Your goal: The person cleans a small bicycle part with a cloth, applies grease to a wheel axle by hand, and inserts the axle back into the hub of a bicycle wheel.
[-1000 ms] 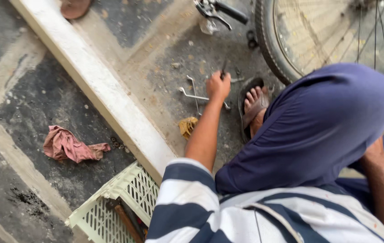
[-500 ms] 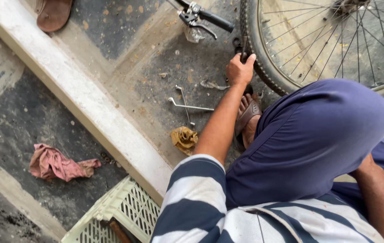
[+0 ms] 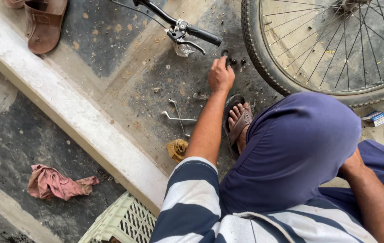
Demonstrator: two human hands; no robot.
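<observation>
**Left hand down among small dark parts beside the wheel**

Far left on the floor (image 3: 111, 76): pink rag (image 3: 59, 182) on the dark patch below the pale kerb (image 3: 66, 108). Brown sandal (image 3: 43, 22) at the top left corner, beyond the kerb. Pale green crate (image 3: 122, 220) at the bottom edge, against the kerb's near end.

Further right, past the kerb: crossed metal spanner (image 3: 178, 118) flat on the concrete, yellowish rag (image 3: 177, 148) just beside its near end. Handlebar (image 3: 178, 24) with black rubber end and brake lever slanting in from the top edge.

Centre: left hand (image 3: 221, 75) stretched forward from a striped sleeve (image 3: 192, 193), knuckles up, fingers curled down onto small dark parts (image 3: 233, 60) on the floor, just below the handlebar end and near the tyre. Grip closed around something small there; exactly what, cannot tell. Sandalled foot (image 3: 239, 123) just behind the wrist.

Right: bicycle wheel (image 3: 336, 49) lying at the top right corner, spokes and tyre in view. Raised knee in blue cloth (image 3: 300, 148) filling the lower middle. Small blue-and-white box (image 3: 374, 118) near the tyre at the right edge. Right hand (image 3: 352, 164) tucked behind the knee, resting against the blue cloth, fingers hidden; grip there cannot be told.
</observation>
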